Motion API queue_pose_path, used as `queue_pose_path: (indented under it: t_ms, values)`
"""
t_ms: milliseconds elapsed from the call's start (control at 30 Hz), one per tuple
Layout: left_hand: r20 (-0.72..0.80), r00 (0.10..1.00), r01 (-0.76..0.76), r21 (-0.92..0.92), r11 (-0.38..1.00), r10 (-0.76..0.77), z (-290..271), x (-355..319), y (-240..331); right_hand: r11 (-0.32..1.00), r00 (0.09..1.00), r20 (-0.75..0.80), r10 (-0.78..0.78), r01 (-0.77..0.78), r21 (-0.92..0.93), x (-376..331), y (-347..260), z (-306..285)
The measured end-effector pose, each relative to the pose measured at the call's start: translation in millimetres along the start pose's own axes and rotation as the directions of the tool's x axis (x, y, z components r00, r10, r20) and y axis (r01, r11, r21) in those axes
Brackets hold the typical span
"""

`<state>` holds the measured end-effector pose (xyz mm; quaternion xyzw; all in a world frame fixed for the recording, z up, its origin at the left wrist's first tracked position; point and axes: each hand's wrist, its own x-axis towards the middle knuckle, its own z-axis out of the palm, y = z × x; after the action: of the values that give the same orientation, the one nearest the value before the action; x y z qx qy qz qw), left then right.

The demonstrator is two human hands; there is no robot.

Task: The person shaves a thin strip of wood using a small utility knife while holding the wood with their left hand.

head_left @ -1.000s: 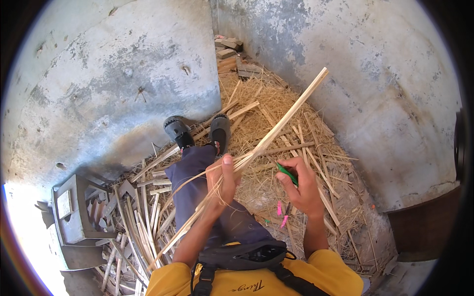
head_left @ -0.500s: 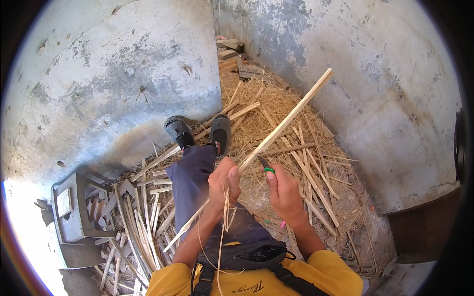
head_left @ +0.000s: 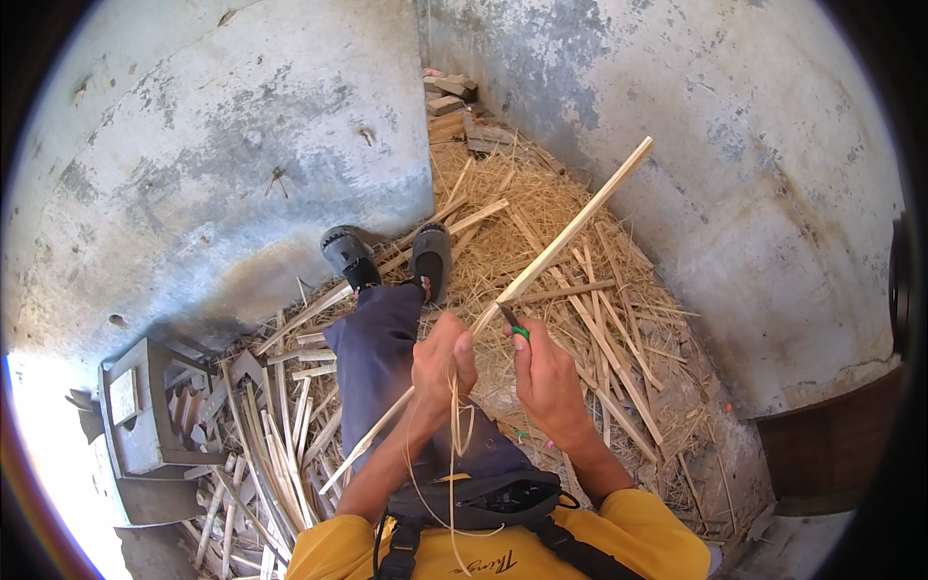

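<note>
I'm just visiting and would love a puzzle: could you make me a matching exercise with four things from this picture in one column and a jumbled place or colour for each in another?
Column one
1. stick
2. shirt
3. knife
4. shoes

Column two
A. in the right grip
B. grey
C. in the left grip
D. deep yellow

Right pairs: 1-C, 2-D, 3-A, 4-B
</note>
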<state>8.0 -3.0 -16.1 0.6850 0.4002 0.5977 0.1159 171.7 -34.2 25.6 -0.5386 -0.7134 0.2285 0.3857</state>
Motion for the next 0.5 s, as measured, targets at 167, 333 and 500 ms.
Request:
queue_pose_path:
  t_ms: [167,333,500]
  values:
    - [-0.021,1.000,-0.020,0.030,0.999,0.021,4,-2,-2,0.999,0.999,0.028,0.029,-0.028,-0.042,0,-3,0]
    - [0.014,0.999,-0.039,0.076,0.996,0.038,6,-4,0,0.986,0.998,0.010,0.058,-0.056,-0.155,-2,-6,2]
    - [0.053,0.996,-0.072,0.103,0.992,0.067,8,-5,1,0.967,0.997,0.027,0.072,-0.063,-0.247,0,-17,-2]
